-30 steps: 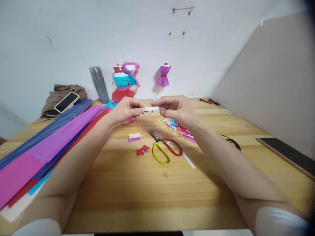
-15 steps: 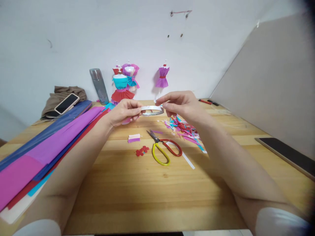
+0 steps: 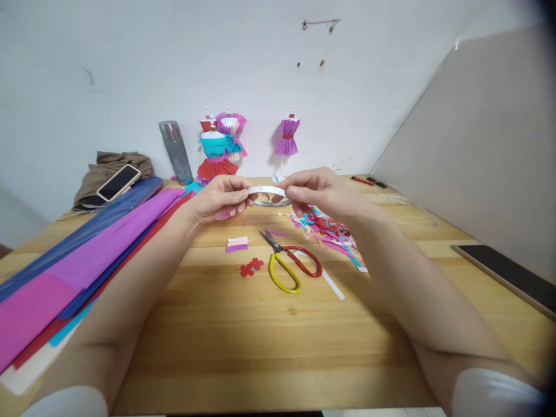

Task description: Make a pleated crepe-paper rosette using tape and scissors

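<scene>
My left hand (image 3: 219, 198) and my right hand (image 3: 317, 191) are raised together above the wooden table (image 3: 269, 336), each pinching one side of a thin white tape ring (image 3: 267, 195). Below them lie scissors (image 3: 290, 263) with one yellow and one red handle, blades toward the hands. Small red paper flowers (image 3: 251, 266) and a little folded pink and purple paper piece (image 3: 237, 243) rest just left of the scissors. A white paper strip (image 3: 332, 282) lies to their right.
Long crepe paper sheets (image 3: 87, 255) in blue, purple, pink and red cover the left side. Coloured scraps (image 3: 328, 229) lie under my right wrist. Small dress mannequins (image 3: 219, 145), another one (image 3: 287, 139) and a grey bottle (image 3: 175, 150) stand at the wall. A phone (image 3: 118, 181) lies on brown cloth; a tablet (image 3: 508, 272) is at right.
A straight white strip held between my fingers has become a visible ring, turned more level. My right hand rose slightly, then settled back close to the left hand.
</scene>
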Motion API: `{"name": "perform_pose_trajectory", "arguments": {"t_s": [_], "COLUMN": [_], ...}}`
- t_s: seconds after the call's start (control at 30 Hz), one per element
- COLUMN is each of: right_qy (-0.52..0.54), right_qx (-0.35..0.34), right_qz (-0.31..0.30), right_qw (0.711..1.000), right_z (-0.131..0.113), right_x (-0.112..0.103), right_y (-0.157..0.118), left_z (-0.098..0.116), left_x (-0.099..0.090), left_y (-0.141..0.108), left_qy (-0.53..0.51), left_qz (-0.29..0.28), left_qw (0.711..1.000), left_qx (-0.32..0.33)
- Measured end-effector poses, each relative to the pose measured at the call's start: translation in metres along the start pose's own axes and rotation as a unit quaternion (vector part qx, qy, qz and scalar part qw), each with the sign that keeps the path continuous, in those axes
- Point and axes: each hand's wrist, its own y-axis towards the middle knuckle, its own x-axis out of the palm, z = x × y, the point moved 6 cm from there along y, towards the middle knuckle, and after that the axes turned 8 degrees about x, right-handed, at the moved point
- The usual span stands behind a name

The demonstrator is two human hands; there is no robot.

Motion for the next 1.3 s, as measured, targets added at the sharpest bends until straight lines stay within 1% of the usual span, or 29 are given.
{"name": "perform_pose_trajectory", "arguments": {"t_s": [0.03, 0.07, 0.1, 0.17, 0.23, 0.3, 0.37, 0.47, 0.57, 0.7, 0.77, 0.83, 0.9, 0.93, 0.97, 1.0, 1.03, 1.1, 1.13, 1.17, 1.23, 1.3], "right_qy": [-0.002, -0.002, 0.001, 0.016, 0.037, 0.050, 0.037, -0.023, -0.087, -0.149, -0.129, -0.087, -0.062, -0.063, -0.073, -0.091, -0.113, -0.162, -0.181, -0.194, -0.205, -0.207], "right_qx": [0.002, 0.000, -0.006, -0.034, -0.072, -0.102, -0.120, -0.150, -0.176, -0.160, -0.142, -0.127, -0.123, -0.128, -0.138, -0.149, -0.161, -0.174, -0.173, -0.163, -0.120, -0.066], "right_qz": [-0.006, 0.000, 0.020, 0.086, 0.151, 0.192, 0.214, 0.244, 0.240, 0.207, 0.204, 0.202, 0.203, 0.209, 0.220, 0.235, 0.251, 0.266, 0.260, 0.244, 0.192, 0.137], "right_qw": [1.000, 1.000, 1.000, 0.996, 0.985, 0.975, 0.969, 0.958, 0.951, 0.954, 0.960, 0.967, 0.970, 0.967, 0.963, 0.956, 0.948, 0.934, 0.933, 0.936, 0.952, 0.967], "right_z": [0.000, 0.000, 0.001, 0.000, -0.001, -0.002, -0.001, -0.001, -0.002, -0.001, 0.002, 0.006, 0.008, 0.008, 0.006, 0.004, 0.002, -0.003, -0.005, -0.005, -0.003, 0.001], "right_x": [0.001, 0.001, -0.001, -0.007, -0.011, -0.012, -0.010, -0.007, 0.000, 0.015, 0.018, 0.019, 0.019, 0.018, 0.016, 0.014, 0.010, 0.005, 0.003, 0.002, 0.005, 0.011], "right_y": [0.000, 0.000, 0.001, 0.002, 0.002, 0.002, 0.002, 0.000, -0.002, -0.001, 0.000, 0.001, 0.002, 0.002, 0.002, 0.001, -0.001, -0.003, -0.003, -0.002, 0.001, 0.003], "left_z": [0.000, 0.001, 0.000, -0.002, -0.005, -0.008, -0.012, -0.018, -0.021, -0.024, -0.026, -0.028, -0.028, -0.027, -0.024, -0.019, -0.013, 0.000, 0.007, 0.014, 0.029, 0.040], "left_x": [0.000, -0.001, 0.000, 0.003, 0.009, 0.016, 0.021, 0.028, 0.031, 0.034, 0.036, 0.037, 0.036, 0.035, 0.033, 0.032, 0.032, 0.032, 0.034, 0.035, 0.038, 0.039], "left_y": [0.000, 0.000, 0.000, 0.001, 0.002, 0.003, 0.003, 0.004, 0.005, 0.004, 0.003, 0.003, 0.003, 0.003, 0.003, 0.003, 0.002, -0.002, -0.004, -0.007, -0.012, -0.014], "left_qy": [-0.001, -0.001, 0.002, 0.008, 0.000, -0.027, -0.054, -0.074, -0.089, -0.078, -0.052, -0.007, 0.064, 0.110, 0.165, 0.224, 0.286, 0.399, 0.444, 0.477, 0.515, 0.522], "left_qz": [0.005, 0.010, 0.014, 0.008, -0.004, 0.000, 0.019, 0.045, 0.073, 0.098, 0.099, 0.101, 0.103, 0.108, 0.115, 0.124, 0.133, 0.153, 0.159, 0.166, 0.176, 0.168], "left_qw": [1.000, 1.000, 1.000, 1.000, 1.000, 1.000, 0.998, 0.996, 0.993, 0.991, 0.993, 0.994, 0.992, 0.988, 0.978, 0.963, 0.942, 0.887, 0.858, 0.834, 0.797, 0.792], "left_qx": [0.004, 0.007, 0.007, 0.000, -0.004, 0.003, 0.002, 0.004, 0.020, 0.040, 0.036, 0.027, 0.022, 0.030, 0.050, 0.079, 0.113, 0.177, 0.202, 0.222, 0.262, 0.268]}}
